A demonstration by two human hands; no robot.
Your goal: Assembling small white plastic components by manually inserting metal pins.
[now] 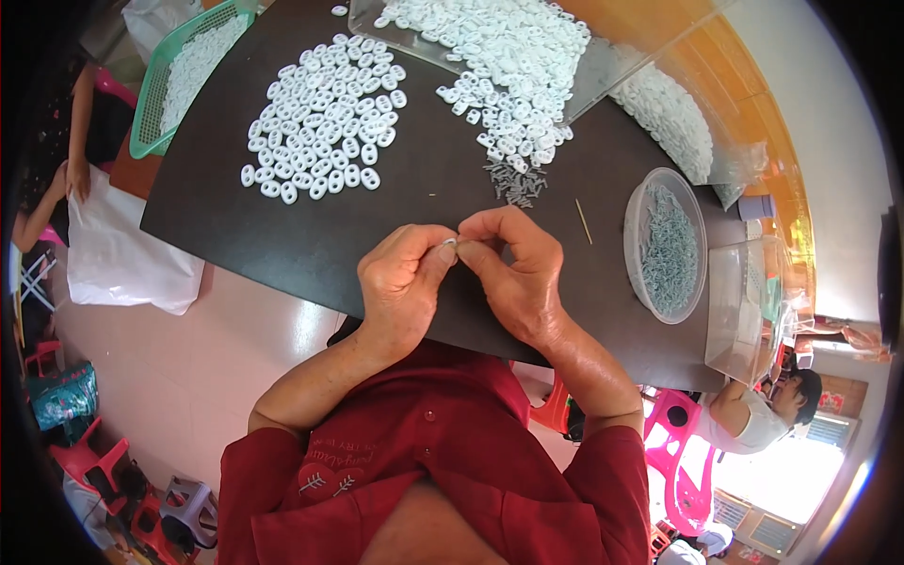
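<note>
My left hand [405, 278] pinches a small white plastic piece [450, 242] between thumb and fingertips, above the near part of the dark table [282, 240]. Meeting it there, my right hand [518, 273] is closed in a pinch against the same piece; whatever its fingertips hold is hidden. Just beyond my hands lies a little heap of grey screws [516, 185]. Behind the screws, white oval pieces [527, 104] spill out of a clear plastic bin [414, 58]. Further left, many white two-holed ovals [325, 122] are spread out in one group.
A thin wooden stick [584, 221] lies right of the screws. Beyond it stands a round clear tub [633, 273] of small metallic screws, beside a clear box [730, 311]. A green basket [149, 113] is at far left. Other people sit at left and lower right [753, 414].
</note>
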